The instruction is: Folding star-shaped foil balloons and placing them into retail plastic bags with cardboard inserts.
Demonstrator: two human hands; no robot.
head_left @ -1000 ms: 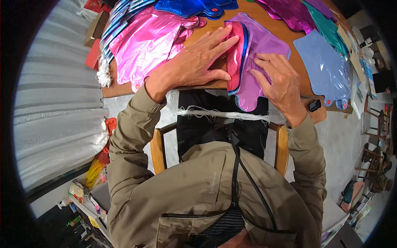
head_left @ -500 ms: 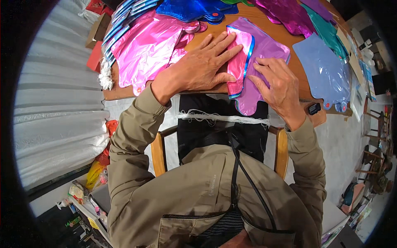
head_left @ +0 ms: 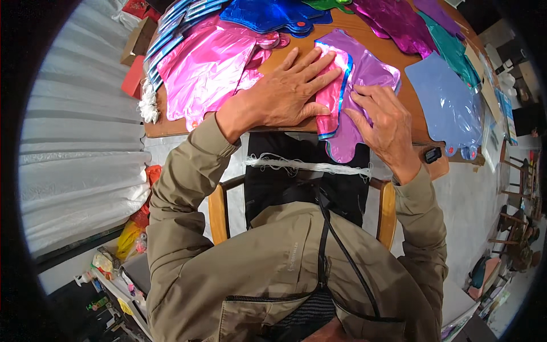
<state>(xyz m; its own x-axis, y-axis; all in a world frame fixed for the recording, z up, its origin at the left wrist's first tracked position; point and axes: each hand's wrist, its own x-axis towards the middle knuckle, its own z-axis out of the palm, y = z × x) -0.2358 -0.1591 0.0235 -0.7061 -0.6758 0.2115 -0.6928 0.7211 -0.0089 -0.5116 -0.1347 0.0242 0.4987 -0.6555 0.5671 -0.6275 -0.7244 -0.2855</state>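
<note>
My left hand lies flat with its fingers spread on a narrow folded strip of shiny pink foil with a blue edge. That strip rests on a flat purple foil balloon, whose rounded tail hangs over the table's near edge. My right hand bends over the purple foil's right side. Its fingers are curled, with the thumb apart from the fingertips. Left of my left hand is a pile of pink foil balloons; a stack of pale blue ones lies to the right.
Blue foil, magenta foil and teal foil lie along the far side of the brown table. White strings stretch across my lap. A small black object sits by the right table edge.
The view has shifted slightly, so the table sits a little lower. My left hand stays flat on the pink strip; my right hand stays at the purple foil, its fingers slightly more bent.
</note>
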